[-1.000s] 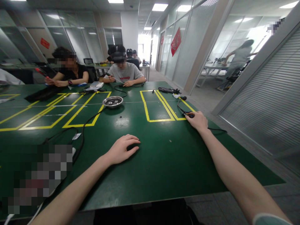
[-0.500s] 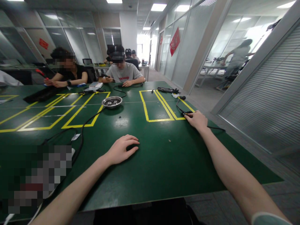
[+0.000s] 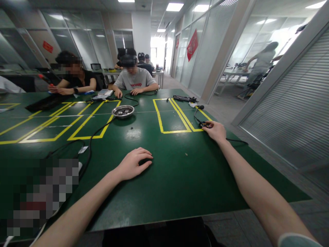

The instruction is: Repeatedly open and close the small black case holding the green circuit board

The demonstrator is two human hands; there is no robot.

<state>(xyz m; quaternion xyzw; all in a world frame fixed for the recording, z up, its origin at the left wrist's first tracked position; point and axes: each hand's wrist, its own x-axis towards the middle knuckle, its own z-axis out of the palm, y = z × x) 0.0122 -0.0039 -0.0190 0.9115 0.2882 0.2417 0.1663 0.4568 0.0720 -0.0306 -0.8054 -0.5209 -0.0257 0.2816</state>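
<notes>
My left hand (image 3: 135,164) rests on the green table (image 3: 164,192), its fingers apart and nothing in them. Farther out on the right, my right hand (image 3: 216,131) has its fingertips closed on a small black corded device (image 3: 204,124) at the near corner of a yellow tape outline. Part of the device is hidden by my fingers, and its exact kind does not show. A black cable with a rounded end (image 3: 200,107) lies just beyond it, and more cable (image 3: 238,141) trails out to the right of my wrist.
A metal bowl (image 3: 122,116) holding small metal pieces stands mid-table. Black folded parts (image 3: 185,98) lie at the far right. A blurred-out object (image 3: 48,192) and cables occupy the near left. Two people (image 3: 136,80) sit across the table; yellow tape outlines (image 3: 176,131) mark its surface.
My right hand has shifted slightly, and more of the black device shows beside the fingertips. My left hand stays put. The person opposite has lowered one hand to the table.
</notes>
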